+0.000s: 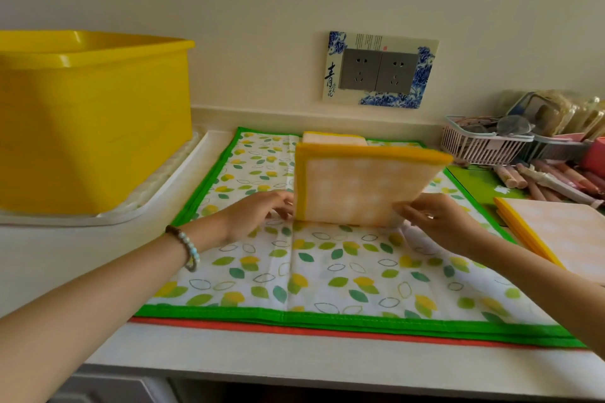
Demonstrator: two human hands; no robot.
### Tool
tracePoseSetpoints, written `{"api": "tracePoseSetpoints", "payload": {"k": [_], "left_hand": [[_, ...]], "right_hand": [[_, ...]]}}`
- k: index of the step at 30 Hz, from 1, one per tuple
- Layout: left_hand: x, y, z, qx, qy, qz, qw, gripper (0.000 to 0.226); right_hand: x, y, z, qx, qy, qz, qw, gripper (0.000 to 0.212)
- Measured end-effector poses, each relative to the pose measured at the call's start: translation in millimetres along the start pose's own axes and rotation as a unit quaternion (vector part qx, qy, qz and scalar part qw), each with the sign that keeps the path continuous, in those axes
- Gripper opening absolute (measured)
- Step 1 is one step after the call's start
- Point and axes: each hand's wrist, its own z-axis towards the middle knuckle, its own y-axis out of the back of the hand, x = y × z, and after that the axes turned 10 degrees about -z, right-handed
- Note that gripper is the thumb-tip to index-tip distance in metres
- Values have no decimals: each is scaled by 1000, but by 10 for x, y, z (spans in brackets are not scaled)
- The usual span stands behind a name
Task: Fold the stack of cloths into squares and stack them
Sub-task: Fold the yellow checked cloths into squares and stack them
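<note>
Hands point(262, 211) point(438, 222) hold orange cloth point(360, 190) upright; socket plate point(333, 75) perhaps reads 青.

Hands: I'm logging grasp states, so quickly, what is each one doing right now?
Left hand: holds the lower left edge of the upright orange cloth.
Right hand: pinches the lower right corner of the same cloth.

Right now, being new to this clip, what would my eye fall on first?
The big yellow tub stands at the left on a white tray. In the middle, the left hand and right hand hold an orange cloth upright on the leaf-print mat.
</note>
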Motion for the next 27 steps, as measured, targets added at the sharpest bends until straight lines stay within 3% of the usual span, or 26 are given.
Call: {"api": "tracePoseSetpoints", "payload": {"k": [3, 7, 11, 13, 15, 18, 21, 27], "left_hand": [[101, -13, 119, -29, -23, 44, 998, 33], [118, -125, 261, -124, -46, 90, 987, 41], [117, -201, 345, -193, -21, 104, 976, 61], [107, -219, 305, -209, -37, 183, 960, 64], [91, -245, 235, -192, -95, 275, 937, 57], [50, -335, 114, -60, -152, 362, 918, 51], [96, -425, 42, 23, -106, 419, 901, 55], [122, -453, 25, 46, -57, 405, 911, 59]], "right_hand": [[12, -24, 97, 8, -65, 62, 996, 17], [-20, -105, 185, -24, -132, 97, 986, 17], [-43, -184, 220, -85, -169, 42, 981, 39], [-13, -225, 175, -108, -115, -45, 986, 38], [100, -253, 93, -79, -5, -102, 992, 35], [307, -324, -45, 42, 103, -170, 979, 43], [424, -423, -101, 130, 124, -182, 967, 48], [456, -483, -90, 168, 118, -204, 957, 51]]}}
